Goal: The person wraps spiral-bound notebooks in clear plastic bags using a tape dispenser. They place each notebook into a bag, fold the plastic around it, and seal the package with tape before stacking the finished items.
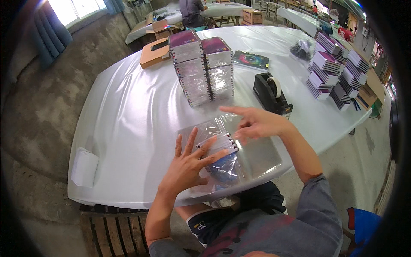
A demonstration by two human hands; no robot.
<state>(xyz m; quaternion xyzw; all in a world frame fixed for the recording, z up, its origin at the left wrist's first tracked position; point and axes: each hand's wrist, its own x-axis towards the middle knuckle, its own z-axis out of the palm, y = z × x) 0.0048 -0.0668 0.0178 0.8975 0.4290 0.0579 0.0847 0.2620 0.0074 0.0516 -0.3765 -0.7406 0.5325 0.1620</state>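
At the table's near edge lies a small stack of spiral-bound notebooks (pixel 224 168) in a clear plastic wrapper, its top cover partly blue. My left hand (pixel 185 165) is spread over the wrapper with its fingers apart, pressing on the stack's left side. Just above the stack's right end hovers my right hand (pixel 262 123), index finger stretched out to the left and the other fingers loosely bent. I see nothing held in it, though a thin bit of tape could escape notice. Under the stack are clear plastic sheets (pixel 266 159). A black tape dispenser (pixel 266 92) stands beyond my right hand.
Tall wrapped notebook stacks (pixel 192 70) stand beyond my hands, beside a single dark notebook (pixel 251 60). More notebook piles (pixel 327 70) fill the right side. A cardboard box (pixel 153 55) with a dark device lies far left; a white object (pixel 84 167) sits at the left edge. A person (pixel 191 13) sits farther back.
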